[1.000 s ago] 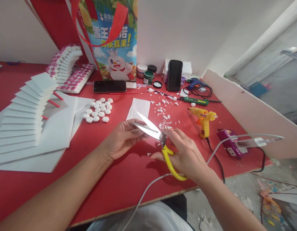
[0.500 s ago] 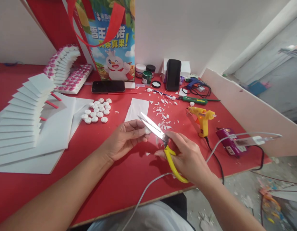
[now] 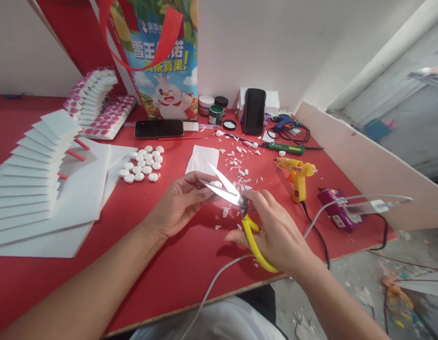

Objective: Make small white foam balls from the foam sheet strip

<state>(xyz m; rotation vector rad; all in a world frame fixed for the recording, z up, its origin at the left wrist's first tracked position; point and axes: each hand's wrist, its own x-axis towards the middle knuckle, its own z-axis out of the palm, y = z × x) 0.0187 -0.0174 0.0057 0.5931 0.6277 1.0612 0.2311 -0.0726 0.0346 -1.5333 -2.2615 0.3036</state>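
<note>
Scissors (image 3: 240,208), yellow-handled, held in right hand (image 3: 275,231), grip closed around handles, blades parted. Small white piece (image 3: 216,184) sits between blades, pinched in left hand (image 3: 179,203) fingertips, above red tabletop (image 3: 169,264) near its front edge. White scraps (image 3: 240,165) lie just beyond; yellow glue gun (image 3: 298,177) stands to right.

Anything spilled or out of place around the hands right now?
White offcuts lie scattered on the red table beyond the scissors, and a few under the right hand. Left hand pinches a small white piece.
</note>
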